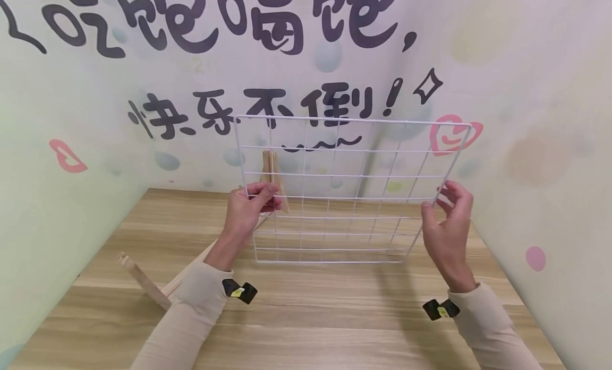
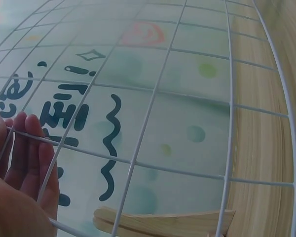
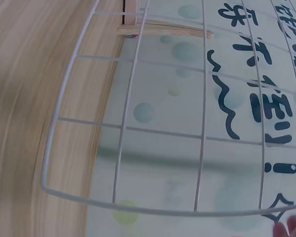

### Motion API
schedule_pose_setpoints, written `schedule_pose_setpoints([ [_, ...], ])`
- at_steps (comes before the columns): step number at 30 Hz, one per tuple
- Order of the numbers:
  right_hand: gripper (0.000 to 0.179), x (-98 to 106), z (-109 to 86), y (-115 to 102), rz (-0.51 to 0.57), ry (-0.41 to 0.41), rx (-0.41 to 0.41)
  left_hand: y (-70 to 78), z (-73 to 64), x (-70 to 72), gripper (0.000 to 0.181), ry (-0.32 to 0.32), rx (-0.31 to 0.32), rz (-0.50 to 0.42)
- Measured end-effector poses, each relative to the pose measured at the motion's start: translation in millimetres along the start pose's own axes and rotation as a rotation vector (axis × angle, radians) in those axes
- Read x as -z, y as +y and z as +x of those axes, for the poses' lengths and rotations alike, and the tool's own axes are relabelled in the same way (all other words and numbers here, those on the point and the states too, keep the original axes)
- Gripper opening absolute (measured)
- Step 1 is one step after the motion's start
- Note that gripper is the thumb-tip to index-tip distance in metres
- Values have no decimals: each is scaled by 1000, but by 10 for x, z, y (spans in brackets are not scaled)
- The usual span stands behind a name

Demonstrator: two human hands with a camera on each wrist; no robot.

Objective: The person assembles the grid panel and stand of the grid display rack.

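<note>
Over a wood-grain table point(image 1: 325, 317), a wire grid point(image 1: 354, 198) is held up mid-view; the left hand point(image 1: 245, 211) pinches its nine-o'clock side, the right hand point(image 1: 448, 229) grips three o'clock; positioning seems the step (wooden frame point(image 1: 145, 281) at eight o'clock), likely needing steady hands next.

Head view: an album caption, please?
Left fingers and right fingers hold a white wire grid before a lettered wall.

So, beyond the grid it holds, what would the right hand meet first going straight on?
Probably the printed wall, around the pink heart; the right hand points up and forward, though depth is hard to judge.
</note>
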State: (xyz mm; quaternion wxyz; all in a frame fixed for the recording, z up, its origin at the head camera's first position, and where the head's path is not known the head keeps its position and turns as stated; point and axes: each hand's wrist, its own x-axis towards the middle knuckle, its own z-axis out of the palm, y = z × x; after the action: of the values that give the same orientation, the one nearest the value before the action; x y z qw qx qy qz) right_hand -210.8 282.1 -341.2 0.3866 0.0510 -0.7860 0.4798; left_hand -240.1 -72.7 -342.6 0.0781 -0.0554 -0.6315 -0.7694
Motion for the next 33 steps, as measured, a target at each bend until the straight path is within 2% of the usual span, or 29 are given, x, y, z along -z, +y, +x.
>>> schedule_pose_setpoints([
  [2, 44, -34, -23, -78, -8, 59, 79, 5, -1, -6, 32, 7, -11, -19],
  [5, 41, -107, -69, -174, -17, 143, 259, 11, -2, -15, 22, 20, -21, -57],
  [7, 41, -159, -106, -207, -29, 167, 388, 15, -3, -19, 16, 25, -25, -72],
  [9, 41, -209, -151, -217, -39, 160, 490, 16, -1, -23, 13, 29, -25, -85],
  [12, 42, -267, -233, -210, -58, 90, 580, 20, 0, -31, 18, 23, -29, -68],
  [17, 42, -353, -348, -231, -91, -48, 623, 19, -2, -43, 25, 23, -28, -51],
  [20, 40, -398, -400, -257, -112, -98, 622, 21, -7, -52, 26, 24, -28, -54],
  [23, 42, -443, -436, -275, -139, -136, 618, 29, -13, -61, 27, 17, -34, -53],
  [29, 44, -538, -454, -287, -153, -170, 604, 35, -24, -83, 13, 4, -50, -51],
  [33, 47, -586, -446, -295, -173, -198, 582, 36, -29, -91, 16, 1, -55, -45],
])
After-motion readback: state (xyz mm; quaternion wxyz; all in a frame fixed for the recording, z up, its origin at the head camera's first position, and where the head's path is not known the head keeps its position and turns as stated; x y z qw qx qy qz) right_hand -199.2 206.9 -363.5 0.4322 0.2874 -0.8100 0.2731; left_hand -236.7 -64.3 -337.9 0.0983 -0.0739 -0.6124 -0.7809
